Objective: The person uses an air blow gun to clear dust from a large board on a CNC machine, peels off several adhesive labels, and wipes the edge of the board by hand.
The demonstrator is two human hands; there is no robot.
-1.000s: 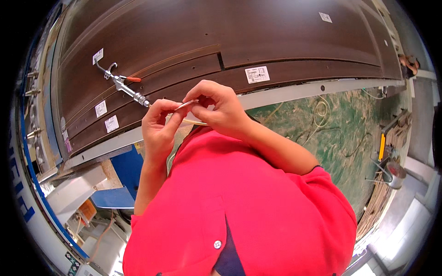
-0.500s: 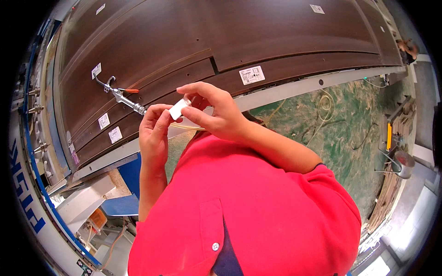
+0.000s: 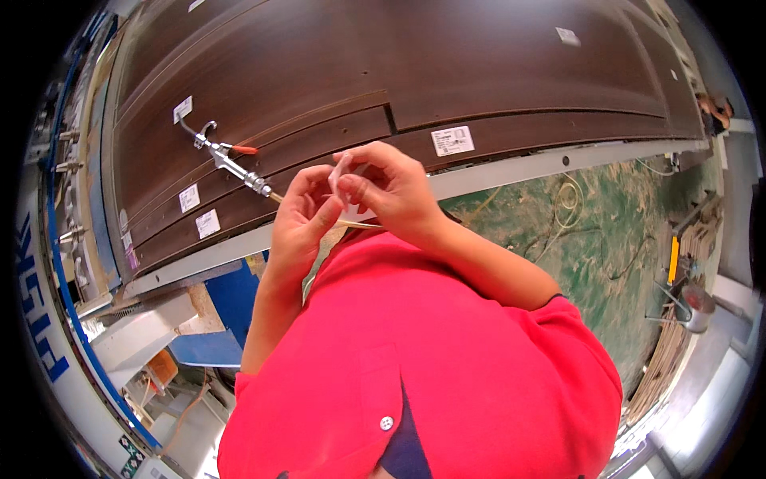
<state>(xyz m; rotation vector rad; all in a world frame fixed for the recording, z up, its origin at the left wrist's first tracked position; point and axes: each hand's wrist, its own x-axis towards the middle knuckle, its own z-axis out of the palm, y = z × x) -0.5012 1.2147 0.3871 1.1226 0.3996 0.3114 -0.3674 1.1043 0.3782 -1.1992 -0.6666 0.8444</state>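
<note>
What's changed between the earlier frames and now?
The small, thin white piece has turned from face-on to nearly edge-on and upright, with the bare right hand keeping hold. The bare left hand's thumb and forefinger have spread; contact is unclear. Unchanged: the silver metal gun-shaped tool with an orange lever lies on the dark brown panels.

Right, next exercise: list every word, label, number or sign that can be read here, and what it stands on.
Large blue lettering on the white panel: not quoted here.
White label nearest the right hand, on the dark brown board: too small to read.
Other white labels on the board: too small or blurred.
Dark sticker, lower left: too small to read.
Pale held piece: no print shows.
</note>
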